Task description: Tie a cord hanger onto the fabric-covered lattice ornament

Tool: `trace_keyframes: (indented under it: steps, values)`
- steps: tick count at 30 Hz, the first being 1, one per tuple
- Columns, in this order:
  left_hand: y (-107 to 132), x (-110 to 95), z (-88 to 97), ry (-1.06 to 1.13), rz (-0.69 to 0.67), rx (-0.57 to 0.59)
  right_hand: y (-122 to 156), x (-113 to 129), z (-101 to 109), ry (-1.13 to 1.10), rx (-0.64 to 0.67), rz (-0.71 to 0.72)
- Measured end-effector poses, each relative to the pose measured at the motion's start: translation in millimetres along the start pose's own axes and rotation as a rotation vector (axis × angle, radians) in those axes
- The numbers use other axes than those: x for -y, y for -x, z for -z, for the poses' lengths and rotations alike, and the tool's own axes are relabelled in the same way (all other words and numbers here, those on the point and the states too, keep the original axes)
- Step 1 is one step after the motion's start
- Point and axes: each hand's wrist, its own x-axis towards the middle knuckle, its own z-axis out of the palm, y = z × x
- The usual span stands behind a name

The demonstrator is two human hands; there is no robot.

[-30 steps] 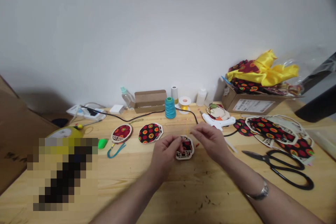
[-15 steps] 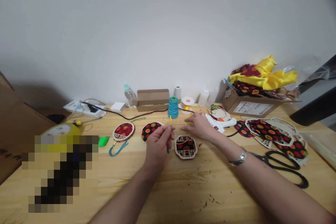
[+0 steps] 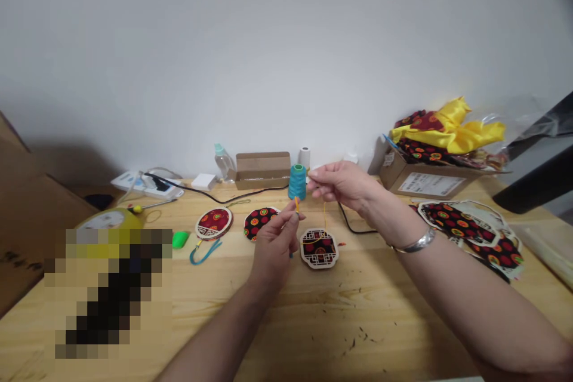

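My left hand [image 3: 275, 242] is closed in a pinch around a blue cord with a yellow wrapped tip [image 3: 296, 203]. The tip stands up above the thumb, and a bit of blue shows below the hand. My right hand [image 3: 342, 182] is raised beside the blue thread cone [image 3: 297, 184], thumb and finger pressed together; whatever is between them is too small to make out. Below it lies a lattice-framed patterned ornament [image 3: 319, 249], with a yellow thread [image 3: 324, 215] running up from it behind the right hand. A round patterned fabric piece [image 3: 257, 225] lies behind my left hand.
To the left are a round ornament [image 3: 213, 224] with a blue loop and a green object [image 3: 180, 239]. An open cardboard box [image 3: 263, 179] and a clear bottle [image 3: 224, 164] stand by the wall. A carton of fabric [image 3: 430, 182] and patterned panels [image 3: 461, 224] are at the right.
My right hand has lifted from near the tabletop and closed its fingers into a pinch by the thread cone. My left hand has kept its pinch on the cord.
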Motion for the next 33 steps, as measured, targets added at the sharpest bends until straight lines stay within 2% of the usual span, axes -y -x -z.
trace_keyframes:
  steps: [4,8,12,17,27,33]
  values:
    - [4,2,-1.1,-0.038,0.054,0.116,10,2,-8,-0.169,0.055,-0.054]
    - [6,2,-3.0,-0.049,0.107,0.183,14,-5,1,-0.284,-0.009,-0.034]
    - [4,4,-2.5,-0.010,0.133,0.172,13,-22,25,-0.351,-0.106,-0.025]
    - [0,7,-0.4,0.029,0.168,0.159,20,-43,43,-0.379,-0.120,-0.081]
    - [0,10,-0.2,0.031,0.228,0.154,31,-66,52,-0.397,-0.058,-0.130]
    - [-1,12,0.0,0.016,0.242,0.151,35,-69,49,-0.423,-0.019,-0.141]
